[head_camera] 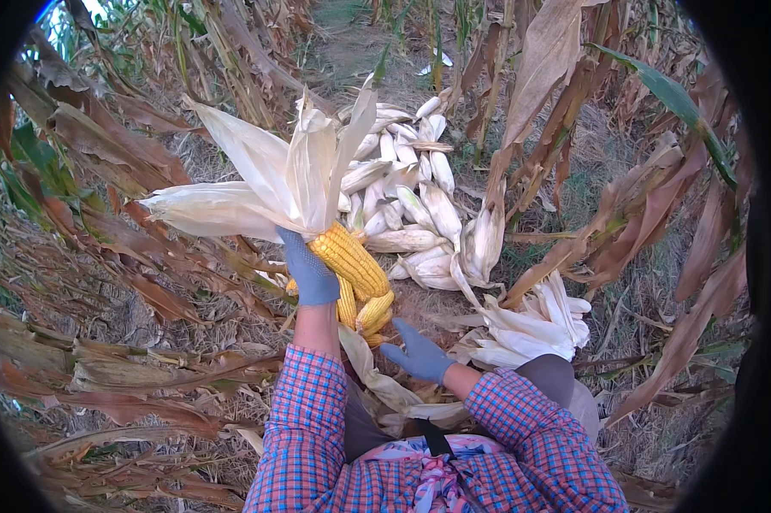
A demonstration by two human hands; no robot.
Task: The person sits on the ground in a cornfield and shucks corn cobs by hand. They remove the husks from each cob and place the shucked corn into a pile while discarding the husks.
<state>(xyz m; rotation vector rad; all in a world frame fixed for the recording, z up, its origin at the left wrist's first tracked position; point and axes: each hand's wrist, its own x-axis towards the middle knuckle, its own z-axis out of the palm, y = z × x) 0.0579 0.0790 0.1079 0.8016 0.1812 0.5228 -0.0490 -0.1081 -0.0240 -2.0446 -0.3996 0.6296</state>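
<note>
My left hand (pixel 307 269), in a grey knitted glove, grips a yellow corn ear (pixel 353 260) near its base. The pale dry husk (pixel 263 167) of that ear is peeled back and fans out above and to the left of the hand. My right hand (pixel 420 353), gloved alike, is low and to the right, thumb apart from the fingers, holding nothing. Its fingertips are close to several bare yellow ears (pixel 374 313), which lie partly hidden under the held ear and behind my left forearm.
A heap of ears still in their husks (pixel 417 179) lies ahead on the ground. Stripped husks (pixel 533 320) are piled at the right by my knee (pixel 549 378). Loose husk (pixel 385 385) lies before my lap. Dry corn stalks and leaves (pixel 103 141) crowd both sides.
</note>
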